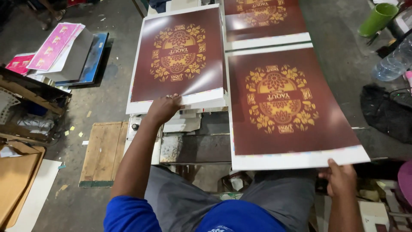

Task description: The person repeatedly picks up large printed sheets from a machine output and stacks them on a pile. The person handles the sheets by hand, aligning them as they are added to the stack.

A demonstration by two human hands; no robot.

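- Across the middle of the view, the metal worktop (195, 148) carries large printed sheets, dark maroon with a gold floral emblem and a white border.
- Biggest and nearest is the right sheet (287, 107), which lies slightly skewed, its near white edge overhanging toward the person.
- To its left sits the left stack (178, 53) of the same maroon sheets, squared up and raised a little above the worktop, touching the right sheet along one side.
- Behind the right sheet, a third maroon sheet (262, 19) lies at the far end, only partly in view.
- On the concrete floor at far left rests a pile of pink printed sheets (56, 45) on grey and blue boards, well apart from the worktop.
- Lower left, a wooden pallet (103, 152) lies flat on the floor just beside the worktop.
- On the right, a black bag (386, 114), a clear plastic bottle (392, 64) and a green cup (377, 19) lie near one another.
- The left hand (164, 108) rests with fingers curled over the near edge of the left stack, gripping it.
- The right hand (341, 178) pinches the near right corner of the right sheet, thumb on top.
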